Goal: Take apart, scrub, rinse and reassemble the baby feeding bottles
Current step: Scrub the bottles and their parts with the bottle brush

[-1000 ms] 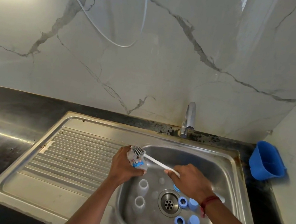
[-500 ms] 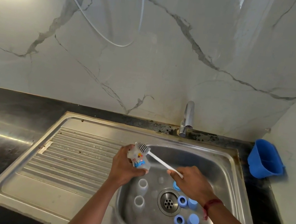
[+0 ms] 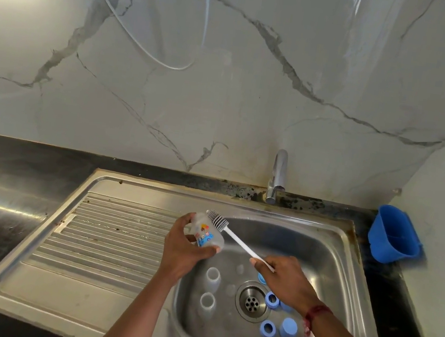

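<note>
My left hand [image 3: 186,251] grips a small clear baby bottle [image 3: 206,232] with a coloured print, held tilted over the left edge of the sink basin [image 3: 317,254]. My right hand [image 3: 284,279] holds the white handle of a bottle brush [image 3: 237,239]; its grey bristle head [image 3: 217,219] lies against the bottle's upper side, outside it. In the basin stand two clear bottles [image 3: 212,276] [image 3: 207,302], open end up. Blue rings [image 3: 272,300] [image 3: 268,329] and a blue cap [image 3: 288,329] lie right of the drain [image 3: 251,302].
A ribbed draining board [image 3: 104,237] lies left of the basin. The chrome tap [image 3: 278,175] stands at the back rim with no water running. A blue plastic tub [image 3: 393,236] leans in the right corner. Dark countertop [image 3: 1,184] runs left; marble wall behind.
The brush head has slid up and over the bottle's outer side as my right hand drew back slightly. The left hand has turned the bottle a little.
</note>
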`<state>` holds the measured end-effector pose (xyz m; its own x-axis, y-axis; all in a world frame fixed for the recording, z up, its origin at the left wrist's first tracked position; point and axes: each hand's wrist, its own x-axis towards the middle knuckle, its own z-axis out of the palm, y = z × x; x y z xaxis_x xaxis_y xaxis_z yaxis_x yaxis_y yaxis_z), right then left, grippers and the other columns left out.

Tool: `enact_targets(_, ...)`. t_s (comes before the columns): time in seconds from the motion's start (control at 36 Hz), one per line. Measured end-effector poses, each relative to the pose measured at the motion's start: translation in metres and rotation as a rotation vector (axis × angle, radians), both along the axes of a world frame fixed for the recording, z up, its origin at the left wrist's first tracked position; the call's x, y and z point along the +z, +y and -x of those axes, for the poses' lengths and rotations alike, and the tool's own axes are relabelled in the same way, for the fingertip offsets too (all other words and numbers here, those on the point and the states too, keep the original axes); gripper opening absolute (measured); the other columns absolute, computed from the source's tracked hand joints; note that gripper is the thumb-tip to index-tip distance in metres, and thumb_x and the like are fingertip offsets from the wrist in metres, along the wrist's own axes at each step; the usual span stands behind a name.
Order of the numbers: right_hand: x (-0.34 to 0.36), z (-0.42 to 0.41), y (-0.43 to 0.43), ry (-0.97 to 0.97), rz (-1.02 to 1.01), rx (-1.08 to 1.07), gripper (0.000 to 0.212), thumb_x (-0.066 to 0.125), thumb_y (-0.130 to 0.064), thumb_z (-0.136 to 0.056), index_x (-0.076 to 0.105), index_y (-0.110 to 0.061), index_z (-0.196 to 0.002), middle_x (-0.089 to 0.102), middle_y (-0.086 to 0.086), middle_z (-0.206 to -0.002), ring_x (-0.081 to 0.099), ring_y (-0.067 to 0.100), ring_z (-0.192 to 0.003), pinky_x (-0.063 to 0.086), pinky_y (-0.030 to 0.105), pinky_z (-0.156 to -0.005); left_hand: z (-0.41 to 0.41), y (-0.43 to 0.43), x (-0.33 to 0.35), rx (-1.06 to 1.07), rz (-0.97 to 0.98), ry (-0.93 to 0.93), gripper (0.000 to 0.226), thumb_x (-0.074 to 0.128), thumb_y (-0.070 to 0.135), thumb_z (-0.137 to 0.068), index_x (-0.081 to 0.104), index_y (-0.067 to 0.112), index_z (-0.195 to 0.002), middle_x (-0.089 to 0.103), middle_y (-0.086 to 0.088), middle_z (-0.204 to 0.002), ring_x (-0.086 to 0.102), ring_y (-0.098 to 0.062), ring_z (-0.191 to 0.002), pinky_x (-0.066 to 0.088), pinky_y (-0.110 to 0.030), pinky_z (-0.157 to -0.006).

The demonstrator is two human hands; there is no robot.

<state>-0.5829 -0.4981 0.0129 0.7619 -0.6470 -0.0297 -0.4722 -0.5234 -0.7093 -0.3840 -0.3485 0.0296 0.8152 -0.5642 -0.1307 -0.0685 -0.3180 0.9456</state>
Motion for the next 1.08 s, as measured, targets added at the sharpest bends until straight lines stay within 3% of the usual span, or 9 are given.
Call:
enact_targets(0.11,-0.003,0.000,0.004,-0.014,-0.022,-0.018,0.052,0.057,-0.050,-0.094,0.046,-0.028,-0.048,0.037,-0.005,-0.050,0.036,0.008,-0.050,0.030,0.021,-0.053,0.004,0.001,0.002,-0.019,0.047,0.044,0.087,0.098,0.012,-0.051,0.056,0.023,-0.126,0.066,0.008,-0.108,0.071,-0.012,-0.090,0.060,-0.024,-0.065)
enact_targets(0.22,-0.004,0.005,0.010,-0.005,-0.056,-0.032,0.059,0.060,-0.047,-0.093,0.034,-0.021,-0.048,0.033,-0.007,-0.043,0.033,0.008,-0.045,0.030,0.019,-0.050,0.001,0.003,0.001,0.083,0.144,0.129,0.082,0.094,-0.001,-0.054,0.057,0.018,-0.125,0.070,0.000,-0.105,0.074,-0.015,-0.083,0.060,-0.027,-0.065)
enact_targets(0.36,-0.010,0.013,0.015,-0.048,-0.177,-0.025,0.055,0.062,-0.044,-0.093,0.039,-0.022,-0.047,0.040,-0.009,-0.041,0.037,0.005,-0.042,0.033,0.014,-0.051,-0.002,0.004,0.000,0.105,0.199,0.170,0.082,0.094,-0.002,-0.054,0.058,0.017,-0.125,0.069,-0.003,-0.108,0.075,-0.018,-0.084,0.060,-0.029,-0.065)
enact_targets(0.58,-0.023,0.003,0.018,-0.077,-0.218,-0.041,0.057,0.059,-0.044,-0.094,0.038,-0.010,-0.054,0.034,-0.007,-0.048,0.034,0.006,-0.048,0.033,0.021,-0.051,0.015,0.000,-0.010,0.042,0.267,0.266,0.070,0.090,-0.010,-0.054,0.063,0.013,-0.115,0.073,-0.009,-0.101,0.074,-0.022,-0.085,0.060,-0.029,-0.067)
enact_targets(0.69,-0.032,0.003,0.018,-0.072,-0.170,-0.080,0.057,0.060,-0.045,-0.094,0.035,-0.016,-0.052,0.033,-0.007,-0.048,0.033,0.006,-0.047,0.032,0.021,-0.051,0.014,-0.001,-0.017,0.045,0.298,0.312,0.073,0.086,-0.014,-0.057,0.058,0.008,-0.120,0.070,-0.013,-0.106,0.074,-0.021,-0.085,0.060,-0.029,-0.068)
enact_targets(0.81,-0.038,0.008,0.013,-0.062,-0.203,-0.189,0.056,0.058,-0.047,-0.095,0.039,-0.018,-0.051,0.040,-0.005,-0.047,0.040,0.007,-0.046,0.041,0.030,-0.055,0.010,-0.002,-0.022,0.061,0.262,0.329,0.081,0.085,-0.015,-0.060,0.046,0.012,-0.125,0.063,-0.008,-0.111,0.072,-0.016,-0.085,0.060,-0.029,-0.070)
enact_targets(0.89,-0.039,0.008,0.009,-0.073,-0.179,-0.286,0.058,0.059,-0.043,-0.095,0.037,-0.020,-0.047,0.038,-0.005,-0.046,0.038,0.008,-0.045,0.036,0.022,-0.053,0.004,-0.006,-0.027,0.042,0.179,0.324,0.085,0.082,-0.016,-0.065,0.037,0.018,-0.128,0.058,-0.004,-0.109,0.067,-0.013,-0.088,0.057,-0.024,-0.068)
enact_targets(1.0,-0.049,0.005,0.007,-0.089,-0.249,-0.319,0.058,0.061,-0.040,-0.094,0.037,-0.020,-0.046,0.036,-0.008,-0.043,0.035,0.007,-0.042,0.034,0.017,-0.047,0.000,-0.011,-0.035,0.016,0.182,0.535,0.088,0.078,-0.005,-0.062,0.030,0.022,-0.131,0.050,-0.006,-0.115,0.060,-0.023,-0.098,0.058,-0.039,-0.074)
enact_targets(1.08,-0.061,-0.003,0.006,-0.091,-0.354,-0.322,0.058,0.062,-0.045,-0.093,0.044,-0.009,-0.051,0.041,-0.002,-0.046,0.038,0.011,-0.044,0.040,0.027,-0.051,-0.002,-0.019,-0.038,0.055,0.264,0.734,0.084,0.064,0.004,-0.057,0.031,0.020,-0.132,0.048,-0.012,-0.114,0.058,-0.030,-0.097,0.055,-0.043,-0.070)
